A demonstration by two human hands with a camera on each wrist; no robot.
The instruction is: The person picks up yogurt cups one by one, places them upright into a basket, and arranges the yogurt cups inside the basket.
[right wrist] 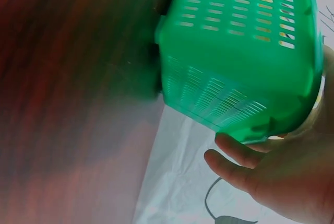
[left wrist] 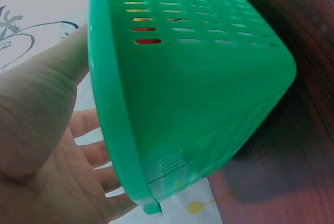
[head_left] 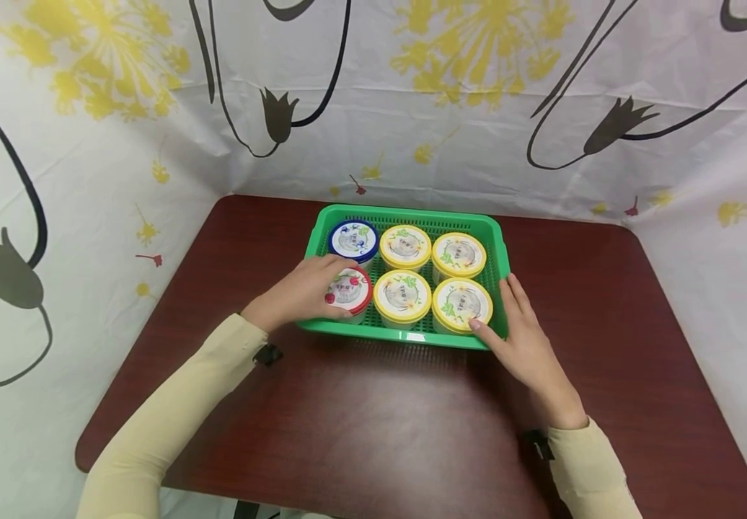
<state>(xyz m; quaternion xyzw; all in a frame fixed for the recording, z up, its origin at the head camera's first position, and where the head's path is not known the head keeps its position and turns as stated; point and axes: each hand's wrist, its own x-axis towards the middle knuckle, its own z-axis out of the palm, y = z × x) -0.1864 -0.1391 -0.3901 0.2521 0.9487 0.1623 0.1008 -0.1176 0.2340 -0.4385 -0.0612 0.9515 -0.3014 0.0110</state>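
Observation:
A green plastic basket [head_left: 406, 336] stands on the table with several white lidded tubs inside in two rows. My left hand [head_left: 302, 292] reaches over its left rim and holds the red-lidded tub [head_left: 352, 290] at the front left, thumb at the near side and fingers at the far side. Behind that tub is a blue-lidded one [head_left: 353, 239]. The others have yellow lids, such as the tub [head_left: 402, 297] in the front middle. My right hand [head_left: 529, 349] lies at the basket's right end, fingers extended outside the rim, thumb touching the front right yellow-lidded tub [head_left: 454, 306].
The dark red-brown table [head_left: 373, 425] extends around the basket. A white cloth [head_left: 477, 158] printed with flowers hangs behind the table and at both sides. The slotted basket wall [left wrist: 209, 88] fills much of the left wrist view.

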